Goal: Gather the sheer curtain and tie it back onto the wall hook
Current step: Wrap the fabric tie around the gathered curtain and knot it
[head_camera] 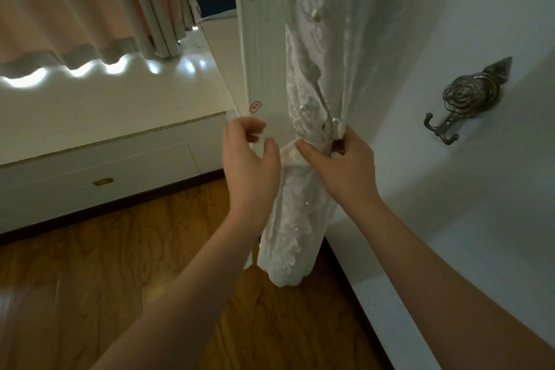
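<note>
I see the white embroidered sheer curtain bunched into a column against the white wall. My right hand and left hand each pinch its lace tie-back band. The grey rose-shaped metal wall hook hangs apart, right.

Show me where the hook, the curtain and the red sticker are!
wall hook (464, 96), head view: on its rose-shaped metal middle.
sheer curtain (292, 219), head view: on the gathered bundle below the hands.
red sticker (255, 106), head view: on the label's centre.
</note>
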